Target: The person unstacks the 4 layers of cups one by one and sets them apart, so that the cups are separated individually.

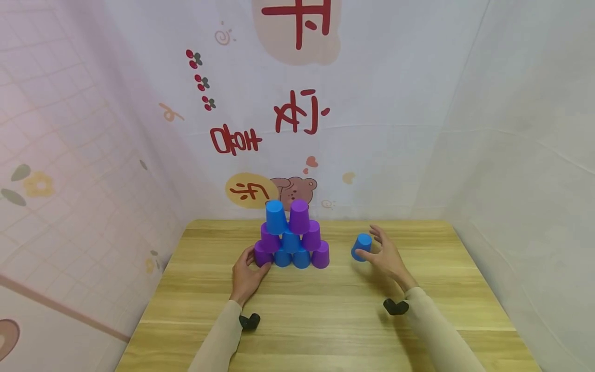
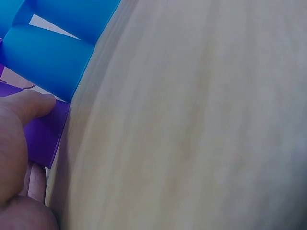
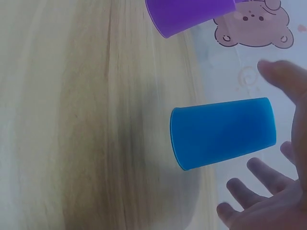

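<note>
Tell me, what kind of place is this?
Probably an indoor play or filming corner: a pale wooden table, a stepped stack of blue and purple plastic-looking cups, and a white cloth-like wall printed with a brown cartoon bear.

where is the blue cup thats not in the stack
In the head view, the separate blue cup is to the right of the cup stack, with the right hand close on its right side.

Behind the wooden table (image 1: 321,320) hangs a white cloth (image 1: 395,93) with red writing (image 1: 294,111), cherries (image 1: 201,87), a brown bear (image 1: 302,188) and pink hearts (image 1: 312,162).
</note>
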{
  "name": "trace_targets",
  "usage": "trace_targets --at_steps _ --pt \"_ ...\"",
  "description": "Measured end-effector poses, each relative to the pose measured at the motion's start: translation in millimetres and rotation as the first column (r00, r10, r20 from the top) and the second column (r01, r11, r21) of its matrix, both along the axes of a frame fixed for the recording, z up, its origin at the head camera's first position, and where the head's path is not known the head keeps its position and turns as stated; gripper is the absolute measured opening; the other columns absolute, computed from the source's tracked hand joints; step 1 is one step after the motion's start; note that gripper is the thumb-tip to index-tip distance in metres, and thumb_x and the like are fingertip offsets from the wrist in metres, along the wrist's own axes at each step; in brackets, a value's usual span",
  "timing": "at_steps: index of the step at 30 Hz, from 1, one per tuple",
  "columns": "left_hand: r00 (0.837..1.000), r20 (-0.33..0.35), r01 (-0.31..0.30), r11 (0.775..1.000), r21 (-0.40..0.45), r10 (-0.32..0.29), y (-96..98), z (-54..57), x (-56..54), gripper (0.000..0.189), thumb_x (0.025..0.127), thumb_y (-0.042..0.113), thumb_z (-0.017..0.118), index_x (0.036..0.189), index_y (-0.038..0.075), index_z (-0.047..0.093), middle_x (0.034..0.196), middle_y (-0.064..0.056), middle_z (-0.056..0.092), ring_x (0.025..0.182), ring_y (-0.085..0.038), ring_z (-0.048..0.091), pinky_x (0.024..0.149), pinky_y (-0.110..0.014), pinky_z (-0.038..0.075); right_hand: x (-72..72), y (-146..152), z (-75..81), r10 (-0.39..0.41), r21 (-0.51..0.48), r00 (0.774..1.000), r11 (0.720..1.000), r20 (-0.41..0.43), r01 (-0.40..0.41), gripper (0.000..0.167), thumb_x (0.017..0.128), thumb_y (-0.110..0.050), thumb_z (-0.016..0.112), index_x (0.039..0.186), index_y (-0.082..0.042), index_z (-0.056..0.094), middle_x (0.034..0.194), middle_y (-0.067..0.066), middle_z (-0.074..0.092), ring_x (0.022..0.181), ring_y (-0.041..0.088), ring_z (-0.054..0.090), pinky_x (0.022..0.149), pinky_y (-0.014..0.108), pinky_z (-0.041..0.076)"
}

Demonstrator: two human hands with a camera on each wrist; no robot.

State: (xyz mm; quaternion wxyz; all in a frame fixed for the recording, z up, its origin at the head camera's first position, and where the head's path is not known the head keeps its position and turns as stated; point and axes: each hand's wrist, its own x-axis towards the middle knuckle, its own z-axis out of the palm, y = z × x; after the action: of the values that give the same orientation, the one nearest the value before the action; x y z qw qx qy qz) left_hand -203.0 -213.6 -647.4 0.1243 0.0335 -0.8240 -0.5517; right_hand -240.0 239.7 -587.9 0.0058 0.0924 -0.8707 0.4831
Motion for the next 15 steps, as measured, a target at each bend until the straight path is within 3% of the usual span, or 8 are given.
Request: trace_targets --at_steps 7,15 --pt "1.0 0.009 -0.011 1.0 0.012 0.011 0.7 -0.2 -1.1 0.072 0.093 0.011 0.094 0.157 0.008 0.06 0.157 -0.02 0.069 0.143 -0.041 0.071 0.126 -0.055 0.056 -0.3 4.5 3.4 0.025 0.048 1.0 0.999 0.004 -0.025 0.109 0.099 -0.042 0.088 0.179 -0.011 0.021 0.184 0.028 0.03 0.167 0.06 0.031 0.129 0.086 0.034" --pt "1.0 0.014 -0.018 1.0 0.01 0.018 2.7 0.0 -1.5 0.073 0.092 0.011 0.093 0.157 0.007 0.061 0.157 -0.02 0.069 0.143 -0.041 0.071 0.127 -0.057 0.055 -2.6 9.0 21.6 0.023 0.075 1.0 0.997 -0.009 -0.022 0.112 0.097 -0.049 0.088 0.181 -0.021 0.02 0.186 0.02 0.031 0.171 0.055 0.028 0.127 0.089 0.031"
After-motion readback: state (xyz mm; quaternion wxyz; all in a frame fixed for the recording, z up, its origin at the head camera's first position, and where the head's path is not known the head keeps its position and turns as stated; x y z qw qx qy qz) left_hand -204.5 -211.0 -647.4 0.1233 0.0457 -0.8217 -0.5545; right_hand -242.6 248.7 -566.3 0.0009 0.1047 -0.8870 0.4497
